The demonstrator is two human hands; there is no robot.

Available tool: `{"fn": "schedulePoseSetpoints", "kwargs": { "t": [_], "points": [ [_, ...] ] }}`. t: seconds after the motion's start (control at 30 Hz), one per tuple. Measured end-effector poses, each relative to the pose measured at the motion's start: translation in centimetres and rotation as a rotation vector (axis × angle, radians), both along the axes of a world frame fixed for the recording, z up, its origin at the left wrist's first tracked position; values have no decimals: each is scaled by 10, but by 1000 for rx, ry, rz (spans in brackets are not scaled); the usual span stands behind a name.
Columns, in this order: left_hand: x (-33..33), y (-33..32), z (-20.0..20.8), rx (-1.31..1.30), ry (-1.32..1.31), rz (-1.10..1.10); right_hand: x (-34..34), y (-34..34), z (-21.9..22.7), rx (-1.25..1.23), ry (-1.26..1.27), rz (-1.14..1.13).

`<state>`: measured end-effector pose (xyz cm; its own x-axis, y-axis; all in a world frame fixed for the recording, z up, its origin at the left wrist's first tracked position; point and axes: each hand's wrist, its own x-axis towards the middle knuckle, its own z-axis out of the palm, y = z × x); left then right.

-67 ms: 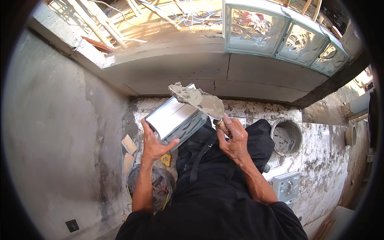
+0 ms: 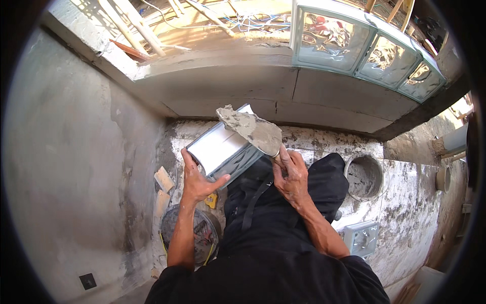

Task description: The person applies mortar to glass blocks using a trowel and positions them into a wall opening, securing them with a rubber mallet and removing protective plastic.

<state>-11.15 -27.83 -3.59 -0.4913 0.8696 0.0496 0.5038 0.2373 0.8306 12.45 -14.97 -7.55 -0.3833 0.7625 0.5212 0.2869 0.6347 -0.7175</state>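
Observation:
My left hand (image 2: 196, 182) grips a glass block (image 2: 216, 151) by its near left end, thumb on the clear face and fingers at the far side. The block is tilted, its white edge turned up. In my right hand (image 2: 292, 178) is the handle of a trowel (image 2: 276, 152), mostly hidden by the fingers. Grey mortar (image 2: 250, 128) covers the blade, which lies over the block's far right end. Whether the blade touches the block I cannot tell. My knees are bent beneath, in dark trousers (image 2: 324, 177).
Ahead stands a low grey wall (image 2: 228, 81) with a row of glass blocks (image 2: 329, 40) on its right part. A bucket of mortar (image 2: 364, 175) and another glass block (image 2: 361, 238) are at the right. Left lie a tool bucket (image 2: 169, 223), tape measure (image 2: 211, 200) and wood scraps (image 2: 163, 180).
My right hand and the loaded trowel have shifted slightly left, the blade lying further over the block. The whole view has also moved a little.

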Motion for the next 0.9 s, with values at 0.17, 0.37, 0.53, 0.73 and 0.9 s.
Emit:
{"fn": "schedulePoseSetpoints", "kwargs": {
  "t": [0.17,0.37,0.53,0.73,0.9],
  "points": [
    [-5,-9,-14,122,107,51,-4,-5,-16,71,-89,-22],
    [-4,-6,-22,167,172,67,0,-10,-12,131,-211,-64],
    [2,5,-12,169,83,38,18,-10,-15,97,-206,-1],
    [5,2,-20,152,166,48,34,-16,-13,81,-227,20],
    [5,1,-20,133,169,66,58,-20,-18,61,-206,75]
  ]
}}
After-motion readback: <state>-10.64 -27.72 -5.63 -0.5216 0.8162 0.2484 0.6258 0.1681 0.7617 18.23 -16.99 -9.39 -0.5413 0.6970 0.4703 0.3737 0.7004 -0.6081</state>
